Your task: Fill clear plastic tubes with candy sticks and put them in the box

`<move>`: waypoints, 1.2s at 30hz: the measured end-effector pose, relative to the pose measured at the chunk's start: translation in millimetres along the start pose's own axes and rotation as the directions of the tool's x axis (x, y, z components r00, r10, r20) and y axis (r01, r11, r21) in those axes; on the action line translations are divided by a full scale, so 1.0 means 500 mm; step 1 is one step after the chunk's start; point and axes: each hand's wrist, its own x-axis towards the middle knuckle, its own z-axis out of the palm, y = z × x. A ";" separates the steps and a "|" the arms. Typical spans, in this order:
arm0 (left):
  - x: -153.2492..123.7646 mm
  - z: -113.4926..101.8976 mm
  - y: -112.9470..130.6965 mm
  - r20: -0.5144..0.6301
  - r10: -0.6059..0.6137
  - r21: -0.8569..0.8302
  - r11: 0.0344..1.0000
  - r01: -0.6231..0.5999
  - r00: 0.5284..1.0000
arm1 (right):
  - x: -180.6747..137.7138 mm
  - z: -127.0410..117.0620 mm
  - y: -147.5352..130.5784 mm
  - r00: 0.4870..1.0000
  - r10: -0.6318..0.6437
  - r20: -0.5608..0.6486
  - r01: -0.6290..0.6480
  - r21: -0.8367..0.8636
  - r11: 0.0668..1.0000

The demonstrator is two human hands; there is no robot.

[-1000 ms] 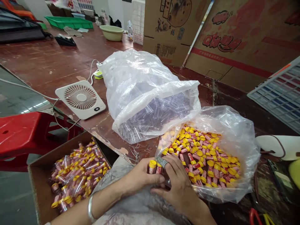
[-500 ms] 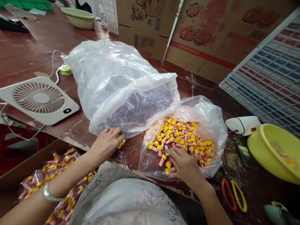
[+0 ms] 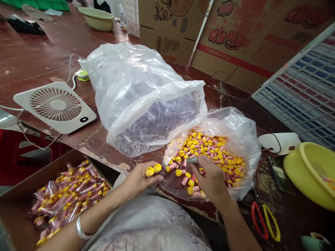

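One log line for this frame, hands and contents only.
left hand: holds yellow-capped tubes | right hand: in bag of capped tubes | clear-tube bag: untouched | box of packed tubes: lower left

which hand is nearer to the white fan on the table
Left. The left hand holds yellow-capped tubes at the table edge, right of the fan. The right hand is farther right, inside the bag of yellow-capped tubes.

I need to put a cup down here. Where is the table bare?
Bare tabletop lies behind the fan, toward the green bowl. Crowded: the big clear bag, candy bag, yellow basin and scissors.
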 end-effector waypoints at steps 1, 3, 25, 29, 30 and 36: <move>0.001 0.002 -0.013 -0.034 -0.015 -0.004 1.000 0.015 0.999 | 0.000 0.005 -0.005 0.999 -0.013 0.041 0.013 0.008 1.000; -0.002 0.002 -0.034 -0.083 -0.044 -0.062 0.997 0.039 0.996 | -0.003 0.020 -0.016 0.989 -0.056 0.140 0.050 0.048 0.998; -0.041 0.024 0.017 0.118 -0.100 -0.521 0.841 0.147 0.988 | -0.005 0.051 -0.085 0.960 0.258 0.106 -0.265 0.635 0.726; -0.037 0.042 0.031 0.121 -0.047 -0.628 0.770 0.113 0.992 | -0.004 0.044 -0.104 0.987 0.099 0.129 -0.156 0.575 0.803; -0.037 0.045 0.031 0.102 -0.067 -0.667 0.736 0.118 0.993 | -0.003 0.041 -0.105 0.991 0.017 0.134 -0.086 0.533 0.842; -0.038 0.054 0.026 0.104 -0.209 -0.805 0.557 0.206 0.972 | -0.022 0.068 -0.116 0.982 -0.185 0.036 0.174 0.199 0.964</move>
